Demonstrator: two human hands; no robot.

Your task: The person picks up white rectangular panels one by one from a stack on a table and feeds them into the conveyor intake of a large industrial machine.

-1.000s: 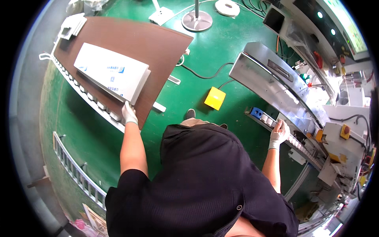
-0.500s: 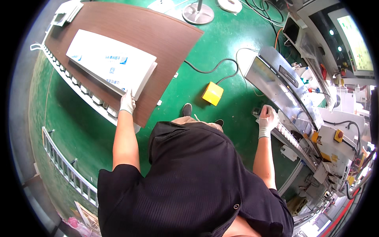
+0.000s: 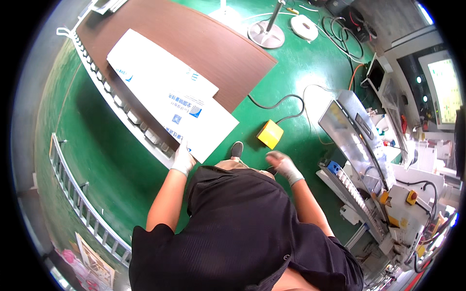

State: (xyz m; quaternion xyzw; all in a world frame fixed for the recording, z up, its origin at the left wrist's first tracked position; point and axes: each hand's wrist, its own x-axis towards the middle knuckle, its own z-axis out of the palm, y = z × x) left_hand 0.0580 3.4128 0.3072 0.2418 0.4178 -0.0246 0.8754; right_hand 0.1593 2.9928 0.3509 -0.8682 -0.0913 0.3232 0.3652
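My left hand (image 3: 184, 159), in a pale glove, grips the near left corner of a white panel (image 3: 213, 127) printed in blue. The panel juts out past the end of the brown tabletop (image 3: 233, 63) toward me. Beneath its far part, another white panel (image 3: 141, 53) lies on the tabletop; how many are stacked there is hidden. My right hand (image 3: 285, 166), also gloved, hangs in the air in front of my body, apart from the panel. Motion blurs its fingers, and I see nothing held in it.
A yellow box with a cable (image 3: 270, 134) sits on the green floor ahead. At right stands a machine with a metal cover (image 3: 347, 131) and a roller track (image 3: 352, 186). A metal rail (image 3: 82, 189) curves along the left. A round stand base (image 3: 266, 35) is beyond the table.
The upper panel has slid toward me and turned, uncovering the one below, with my left hand at its corner. My right hand has left the machine side and moved left, toward my body's front.
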